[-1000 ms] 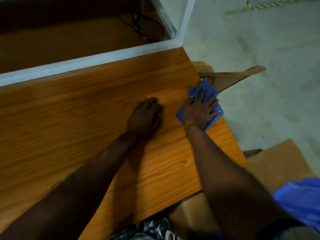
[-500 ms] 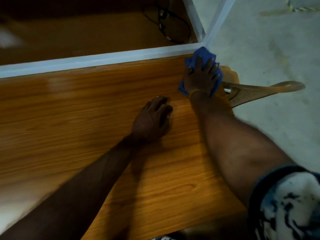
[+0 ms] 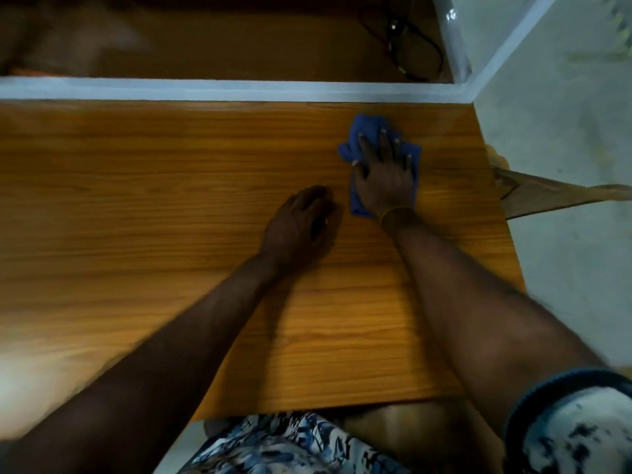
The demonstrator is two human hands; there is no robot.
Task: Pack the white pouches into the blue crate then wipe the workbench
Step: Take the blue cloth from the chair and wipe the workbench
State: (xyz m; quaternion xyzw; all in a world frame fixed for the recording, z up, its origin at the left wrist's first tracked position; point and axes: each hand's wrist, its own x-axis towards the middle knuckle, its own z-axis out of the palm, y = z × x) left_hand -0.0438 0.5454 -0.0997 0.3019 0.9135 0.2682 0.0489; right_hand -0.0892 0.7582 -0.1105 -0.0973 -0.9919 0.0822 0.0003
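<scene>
Nearest: patterned blue-and-white fabric at the person's lap (image 3: 284,446), and a matching sleeve (image 3: 578,429) on the right arm. Bench (image 3: 143,206): smooth wood-grain laminate, straight edges, faint sheen. Left hand (image 3: 301,227) rests on the bench mid-surface, fingers loosely curled under, holding nothing. Right hand (image 3: 384,181) just beyond, fingers spread flat, pressing a crumpled blue cloth (image 3: 367,128) onto the bench toward the far right corner; thin yellow band at the wrist. Behind the bench, a pale flat rail (image 3: 205,90). Beyond it, a dark wooden surface with a looped black cable (image 3: 410,46). Right: grey concrete floor (image 3: 564,268). Pouches and crate out of view.
</scene>
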